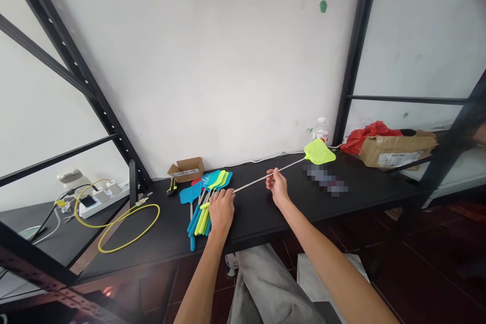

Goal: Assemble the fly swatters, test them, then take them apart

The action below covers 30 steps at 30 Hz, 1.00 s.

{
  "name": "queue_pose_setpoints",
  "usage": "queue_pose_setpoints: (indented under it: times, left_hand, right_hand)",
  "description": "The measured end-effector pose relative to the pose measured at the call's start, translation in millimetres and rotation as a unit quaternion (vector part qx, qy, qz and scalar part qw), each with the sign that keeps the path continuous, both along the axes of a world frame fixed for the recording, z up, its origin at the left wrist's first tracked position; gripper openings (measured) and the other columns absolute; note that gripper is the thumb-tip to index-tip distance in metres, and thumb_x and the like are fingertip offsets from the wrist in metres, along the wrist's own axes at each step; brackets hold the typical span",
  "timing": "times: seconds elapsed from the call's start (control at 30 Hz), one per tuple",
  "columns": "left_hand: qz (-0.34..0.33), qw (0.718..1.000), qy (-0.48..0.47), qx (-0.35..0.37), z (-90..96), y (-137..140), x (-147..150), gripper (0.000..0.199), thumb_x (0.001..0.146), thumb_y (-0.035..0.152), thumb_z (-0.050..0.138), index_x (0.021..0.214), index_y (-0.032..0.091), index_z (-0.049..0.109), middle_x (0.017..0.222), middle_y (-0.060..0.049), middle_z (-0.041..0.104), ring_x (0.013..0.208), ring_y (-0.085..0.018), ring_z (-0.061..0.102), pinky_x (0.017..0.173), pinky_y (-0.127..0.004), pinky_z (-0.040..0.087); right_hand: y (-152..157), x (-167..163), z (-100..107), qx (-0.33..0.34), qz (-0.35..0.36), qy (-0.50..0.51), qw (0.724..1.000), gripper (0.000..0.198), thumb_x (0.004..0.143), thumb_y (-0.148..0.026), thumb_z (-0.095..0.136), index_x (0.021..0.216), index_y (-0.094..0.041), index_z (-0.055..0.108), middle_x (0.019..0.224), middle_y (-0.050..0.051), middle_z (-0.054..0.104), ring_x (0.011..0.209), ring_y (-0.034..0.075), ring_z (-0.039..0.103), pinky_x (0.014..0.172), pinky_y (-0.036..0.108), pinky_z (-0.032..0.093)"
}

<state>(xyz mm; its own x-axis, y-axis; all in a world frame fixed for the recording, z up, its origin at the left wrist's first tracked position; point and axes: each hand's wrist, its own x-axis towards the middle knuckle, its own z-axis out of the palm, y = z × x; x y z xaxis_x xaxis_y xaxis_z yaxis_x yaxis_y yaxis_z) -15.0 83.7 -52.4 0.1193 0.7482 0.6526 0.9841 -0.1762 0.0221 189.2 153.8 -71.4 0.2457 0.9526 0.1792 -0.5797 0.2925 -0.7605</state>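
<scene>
A yellow-green fly swatter (320,152) with a long thin metal rod is stretched across both hands, its perforated head up at the right. My left hand (222,207) is closed around its handle end, above the pile. Along the rod, my right hand (277,186) pinches the metal between thumb and fingers. Under and beside my left hand lies a pile of fly swatters with blue handles (192,243) and yellow-green handles (202,227). Their blue heads (190,193) and a yellow-green head (218,180) point toward the wall, partly overlapping.
On the black shelf (250,223) stand a small open cardboard box (186,168) and, by the right post, a plastic bottle (321,129). A yellow cable (157,217) loops at left near a white power strip (106,202). A larger carton (397,151) sits at right.
</scene>
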Motion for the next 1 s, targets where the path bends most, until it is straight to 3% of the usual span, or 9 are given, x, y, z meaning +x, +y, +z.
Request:
queue_pose_setpoints:
  times: [0.4, 0.6, 1.0]
  left_hand:
    - [-0.042, 0.999, -0.009, 0.010, -7.1, -2, -3, 0.032, 0.099, 0.036, 0.039, 0.111, 0.026, 0.068, 0.092, -0.005, 0.072, 0.089, -0.022, 0.062, 0.078, -0.033, 0.038]
    - [-0.047, 0.999, -0.004, -0.027, -8.1, -4, 0, 0.035, 0.100, 0.039, 0.036, 0.116, 0.027, 0.066, 0.095, -0.004, 0.073, 0.085, -0.020, 0.064, 0.066, -0.029, 0.038]
    - [-0.052, 0.998, -0.017, -0.021, -8.6, -5, -1, 0.036, 0.101, 0.039, 0.036, 0.118, 0.028, 0.066, 0.098, -0.004, 0.073, 0.086, -0.019, 0.066, 0.066, -0.028, 0.038]
  right_hand:
    - [0, 1, -4, -0.003, -0.007, -0.042, 0.999, 0.043, 0.077, -0.063, 0.066, 0.073, -0.020, 0.059, 0.057, -0.003, 0.050, 0.047, 0.009, 0.046, 0.042, 0.023, 0.034]
    - [-6, -4, -3, 0.024, 0.049, -0.100, 0.994, 0.044, 0.079, -0.062, 0.065, 0.076, -0.018, 0.064, 0.061, 0.000, 0.057, 0.049, 0.009, 0.050, 0.043, 0.022, 0.034]
    - [-12, -6, -2, 0.050, 0.148, -0.191, 0.969, 0.046, 0.084, -0.062, 0.059, 0.088, -0.017, 0.069, 0.078, 0.007, 0.072, 0.061, 0.014, 0.061, 0.050, 0.023, 0.038]
